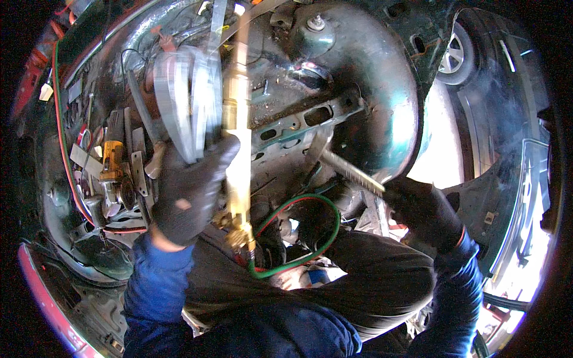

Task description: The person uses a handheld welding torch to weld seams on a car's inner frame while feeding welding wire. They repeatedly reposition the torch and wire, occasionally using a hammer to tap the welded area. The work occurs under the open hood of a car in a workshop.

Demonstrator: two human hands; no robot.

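My left hand, in a black glove, is closed around the lower end of a motion-smeared silver tool with long curved arms; its kind is unclear. Right beside the thumb stands a long brass gas torch, upright, with valves at its lower end. Whether that hand grips the torch too I cannot tell. My right hand, also gloved in black, is wrapped round a hammer-like tool with a ridged handle. Its blurred head is near a slotted metal rail of the dark car body.
Green and red hoses loop from the torch above my legs. At left lie a yellow-and-black power tool and several hand tools. A rounded dark green wheel housing bulges ahead. A dark vehicle with a spoked wheel stands at right.
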